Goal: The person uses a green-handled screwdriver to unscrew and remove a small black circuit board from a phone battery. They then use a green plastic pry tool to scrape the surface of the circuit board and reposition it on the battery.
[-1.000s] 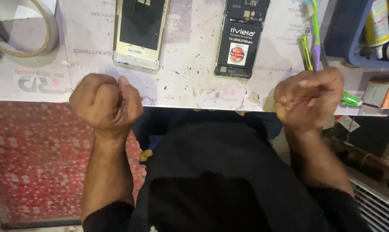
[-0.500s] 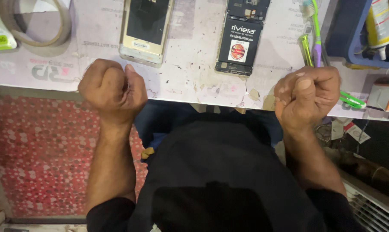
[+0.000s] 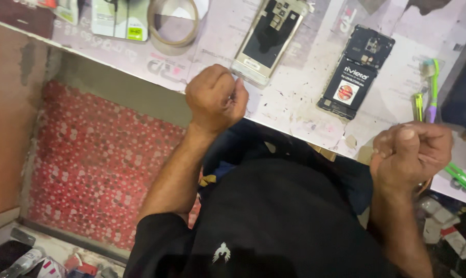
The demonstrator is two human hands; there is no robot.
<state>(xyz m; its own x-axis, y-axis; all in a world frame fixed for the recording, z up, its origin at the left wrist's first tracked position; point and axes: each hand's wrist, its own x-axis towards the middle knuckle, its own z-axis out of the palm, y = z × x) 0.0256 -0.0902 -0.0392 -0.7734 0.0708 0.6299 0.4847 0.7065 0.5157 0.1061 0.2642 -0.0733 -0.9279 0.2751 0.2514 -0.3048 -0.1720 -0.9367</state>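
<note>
Both of my hands are closed into fists with nothing visible in them. My left hand (image 3: 216,98) hovers over the near edge of the white worktop (image 3: 294,105), just below a gold phone frame (image 3: 266,41) lying open with its back off. My right hand (image 3: 410,152) is raised at the right, near the table's edge. Between the hands, further back, lies a black opened phone (image 3: 355,72) showing its battery with a round red sticker.
A roll of tape (image 3: 173,23) and a pale packet (image 3: 120,19) lie at the back left. A green toothbrush (image 3: 432,85) and green tweezers (image 3: 462,177) sit at the right. Below the table, a red patterned mat (image 3: 104,170) covers the floor.
The view has swung left and tilted, so the table now runs diagonally. Both fists stay closed; the right one has dropped lower toward the table's edge.
</note>
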